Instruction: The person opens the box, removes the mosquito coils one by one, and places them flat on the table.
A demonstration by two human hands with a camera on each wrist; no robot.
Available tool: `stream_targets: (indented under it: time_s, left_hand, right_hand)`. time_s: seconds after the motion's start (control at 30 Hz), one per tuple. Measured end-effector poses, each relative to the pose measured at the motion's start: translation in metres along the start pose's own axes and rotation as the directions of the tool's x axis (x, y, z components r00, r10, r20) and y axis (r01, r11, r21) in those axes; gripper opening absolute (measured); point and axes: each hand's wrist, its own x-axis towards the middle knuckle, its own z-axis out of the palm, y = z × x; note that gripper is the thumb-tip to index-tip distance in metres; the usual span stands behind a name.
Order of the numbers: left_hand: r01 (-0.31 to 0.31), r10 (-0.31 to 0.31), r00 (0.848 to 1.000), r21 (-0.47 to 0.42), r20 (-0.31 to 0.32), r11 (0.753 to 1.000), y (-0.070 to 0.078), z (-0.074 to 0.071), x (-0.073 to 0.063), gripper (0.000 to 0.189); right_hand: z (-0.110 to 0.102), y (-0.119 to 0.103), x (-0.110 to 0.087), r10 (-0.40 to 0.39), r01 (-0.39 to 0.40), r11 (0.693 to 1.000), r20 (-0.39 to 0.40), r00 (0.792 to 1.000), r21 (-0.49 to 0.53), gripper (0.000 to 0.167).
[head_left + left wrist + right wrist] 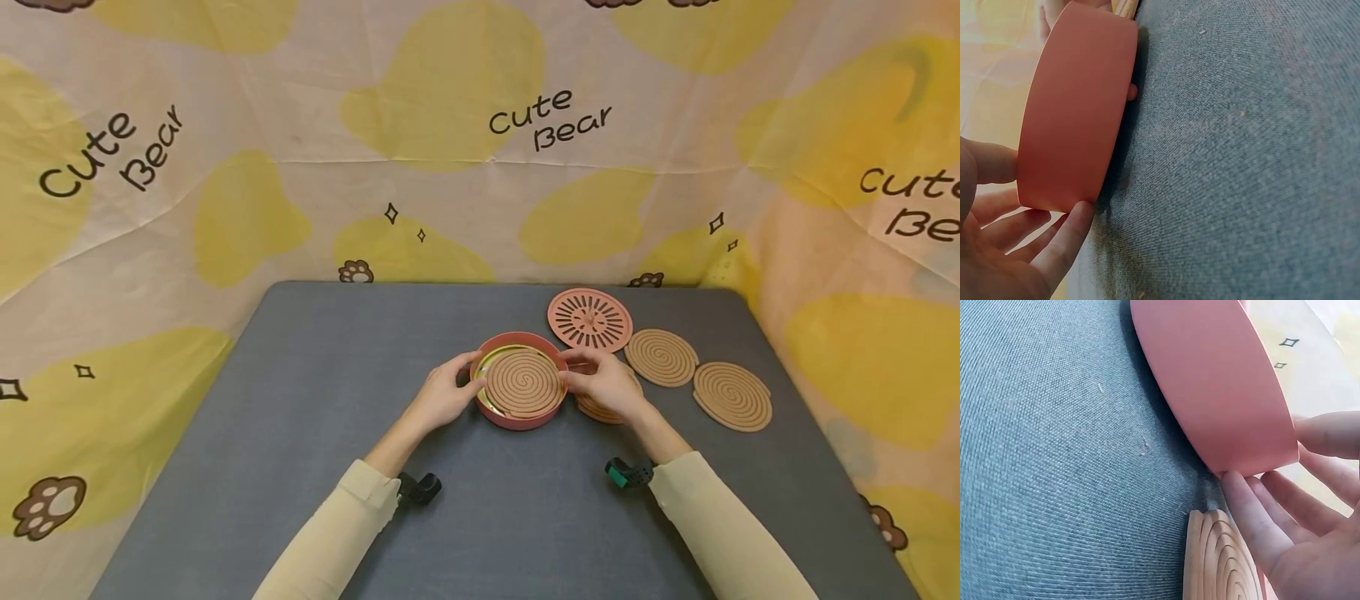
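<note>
A round, reddish-pink mosquito coil box (517, 422) stands on the table with a tan mosquito coil (525, 383) lying inside, over a yellowish inner surface. My left hand (442, 396) grips the box's left side, thumb at the rim and fingers against the outer wall. On the opposite side my right hand (603, 385) holds it likewise. Both wrist views show the box's smooth wall (1079, 106) from outside, and the left one shows a small foot beneath. Another coil (1216, 562) lies just below the right hand's fingers, partly hidden by that hand in the head view.
Behind the box to the right lies a pink slotted lid (590, 318). Two more coils, one nearer (662, 358) and one farther right (732, 397), rest flat on the grey table (360, 350). A patterned cloth (442, 100) hangs around the table.
</note>
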Motion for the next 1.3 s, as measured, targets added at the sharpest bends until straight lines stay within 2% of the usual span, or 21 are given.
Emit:
stream_targets:
  time_s: [0.13,0.27,0.33,0.47,0.57,0.73,0.83,1.1,1.3]
  left_hand:
    - [-0.013,0.013,1.000,0.034,-0.001,0.999,0.003,-0.001,0.000,0.051]
    - [-0.069,0.072,0.997,0.111,-0.022,0.991,0.009,-0.002,0.002,0.050]
    - [-0.100,0.108,0.993,0.172,-0.042,0.980,0.013,-0.003,0.002,0.048]
    - [-0.155,0.190,0.978,0.304,-0.091,0.940,0.022,-0.005,0.002,0.040]
    - [-0.184,0.236,0.965,0.339,-0.118,0.923,0.029,-0.005,0.003,0.034]
    - [-0.210,0.269,0.954,0.350,-0.130,0.913,0.039,-0.003,0.007,0.030]
    - [-0.214,0.267,0.957,0.349,-0.111,0.912,0.043,0.000,0.011,0.029]
    - [-0.184,0.192,0.981,0.253,-0.010,0.950,0.046,0.011,0.024,0.033]
    - [-0.125,0.115,0.992,0.287,0.052,0.950,0.047,0.020,0.033,0.039]
  right_hand:
    - [0.000,0.001,-0.001,0.005,-0.005,1.000,-0.006,1.000,-0.004,0.042]
    - [-0.001,0.001,-0.002,-0.004,0.004,1.000,-0.004,1.000,-0.017,0.042]
    - [-0.001,0.001,-0.002,-0.005,0.005,1.000,-0.004,1.000,-0.023,0.042]
    - [0.000,0.000,-0.002,0.000,0.000,1.000,0.000,1.000,-0.026,0.041]
    - [0.000,0.000,-0.002,0.000,0.000,1.000,0.004,1.000,-0.028,0.041]
    - [0.000,0.001,-0.002,-0.005,0.005,1.000,-0.002,1.000,-0.023,0.041]
    - [0.000,0.002,-0.002,-0.010,0.010,1.000,-0.009,1.000,-0.013,0.041]
    - [0.000,0.004,0.000,-0.009,0.009,1.000,-0.012,1.000,-0.021,0.041]
    - [0.001,0.002,-0.001,0.001,-0.002,0.999,-0.016,1.000,-0.044,0.042]
